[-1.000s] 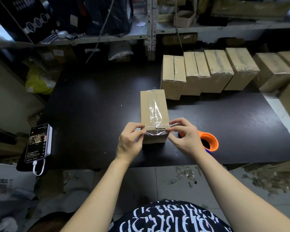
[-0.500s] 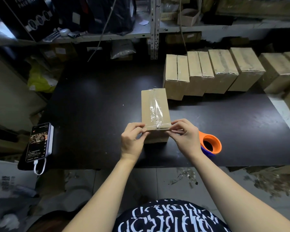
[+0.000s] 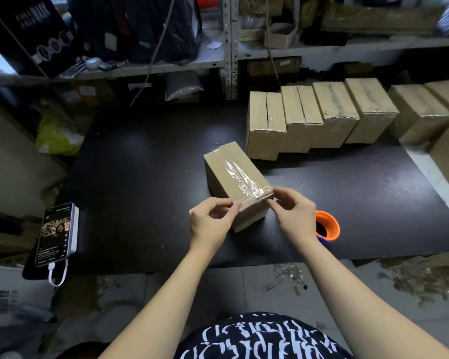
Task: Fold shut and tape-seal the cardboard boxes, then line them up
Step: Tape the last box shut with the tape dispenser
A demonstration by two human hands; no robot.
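A closed cardboard box point(image 3: 232, 173) lies on the black table point(image 3: 145, 177), turned at an angle, with clear tape running along its top and over its near end. My left hand point(image 3: 210, 224) pinches the near left corner of the box. My right hand point(image 3: 293, 209) pinches the near right corner at the tape's end. An orange and blue tape roll point(image 3: 327, 226) rests on the table just right of my right wrist. A row of several taped boxes point(image 3: 319, 117) stands along the back right of the table.
A phone point(image 3: 56, 233) on a white cable sits at the table's near left corner. Cluttered shelves point(image 3: 166, 66) rise behind the table. More boxes point(image 3: 446, 151) crowd the far right edge. Tape scraps litter the floor point(image 3: 290, 278) below.
The box has been turned so its far end points up and left instead of straight away. Both hands stay on its near corners.
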